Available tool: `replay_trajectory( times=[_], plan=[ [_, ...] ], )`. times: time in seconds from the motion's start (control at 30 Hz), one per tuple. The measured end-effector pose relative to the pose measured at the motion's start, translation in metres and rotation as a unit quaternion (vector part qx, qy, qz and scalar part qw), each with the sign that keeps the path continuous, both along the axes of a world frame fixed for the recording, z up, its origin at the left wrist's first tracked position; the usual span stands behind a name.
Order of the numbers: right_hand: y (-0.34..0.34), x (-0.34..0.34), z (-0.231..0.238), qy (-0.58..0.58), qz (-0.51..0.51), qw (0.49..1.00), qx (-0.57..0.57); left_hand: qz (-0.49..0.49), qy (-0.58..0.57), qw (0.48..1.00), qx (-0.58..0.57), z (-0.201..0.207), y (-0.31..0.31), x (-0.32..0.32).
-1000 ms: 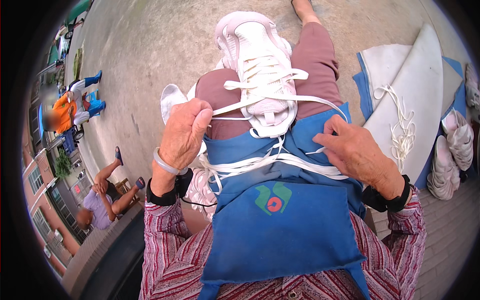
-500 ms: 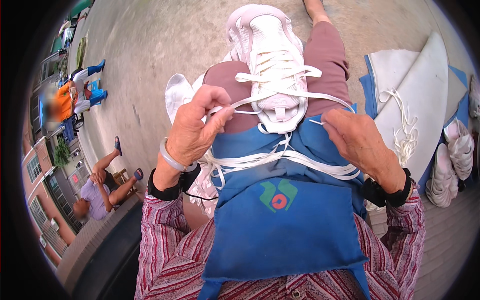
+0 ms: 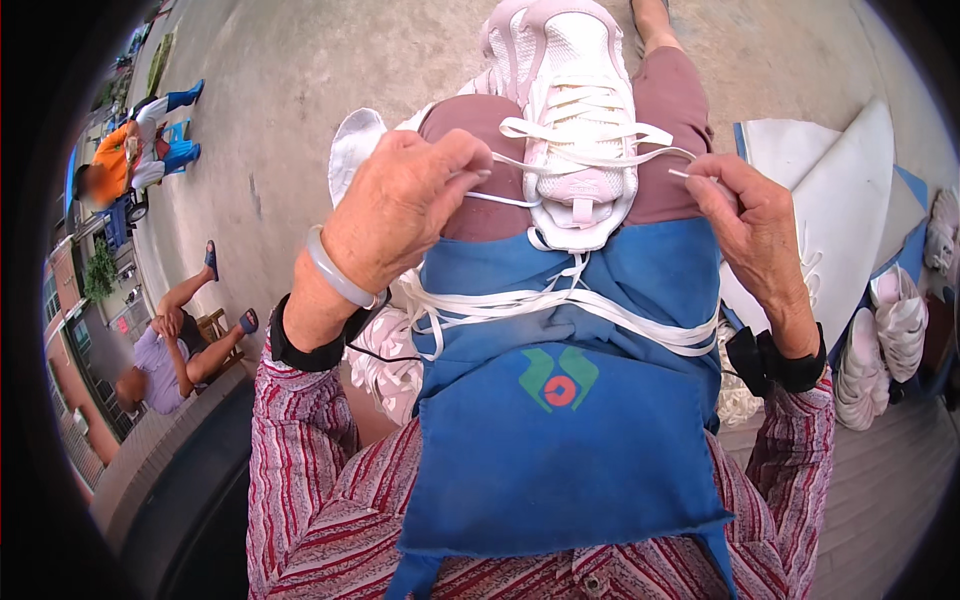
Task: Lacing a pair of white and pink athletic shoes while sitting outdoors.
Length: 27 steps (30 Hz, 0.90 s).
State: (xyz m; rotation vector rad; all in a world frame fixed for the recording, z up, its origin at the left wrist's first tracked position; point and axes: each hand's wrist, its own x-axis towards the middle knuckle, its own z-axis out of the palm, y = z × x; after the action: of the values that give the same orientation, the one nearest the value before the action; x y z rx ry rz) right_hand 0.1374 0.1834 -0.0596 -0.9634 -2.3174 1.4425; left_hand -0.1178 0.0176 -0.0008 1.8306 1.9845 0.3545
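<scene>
A blue apron (image 3: 560, 440) is spread over the lap, where a white sneaker (image 3: 578, 120) is rested on the thighs, toe pointing away. The left hand (image 3: 405, 205) is closed, fingers pinching one end of the white lace (image 3: 585, 158). The other lace end is pinched by the right hand (image 3: 748, 225), pulled sideways. Loose white laces (image 3: 540, 305) are draped across the apron.

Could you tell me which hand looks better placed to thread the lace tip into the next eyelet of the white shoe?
Probably the right hand: it pinches the lace tip beside the shoe. The left hand only holds lace taut.
</scene>
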Motion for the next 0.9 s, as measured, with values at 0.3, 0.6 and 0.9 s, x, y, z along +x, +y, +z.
replay_trajectory(
  times=[0.3, 0.6, 0.9],
  plan=[
    [-0.007, -0.023, -0.011, 0.063, 0.032, 0.991, 0.11, 0.05, -0.149, 0.986, -0.062, -0.018, 0.001, 0.025],
    [-0.009, -0.024, -0.011, 0.047, 0.038, 0.997, 0.043, 0.097, -0.105, 0.987, 0.072, 0.012, 0.015, -0.009],
    [-0.005, -0.036, -0.003, -0.036, 0.037, 0.996, -0.066, -0.049, -0.047, 0.991, -0.116, -0.009, -0.008, 0.019]
  ],
)
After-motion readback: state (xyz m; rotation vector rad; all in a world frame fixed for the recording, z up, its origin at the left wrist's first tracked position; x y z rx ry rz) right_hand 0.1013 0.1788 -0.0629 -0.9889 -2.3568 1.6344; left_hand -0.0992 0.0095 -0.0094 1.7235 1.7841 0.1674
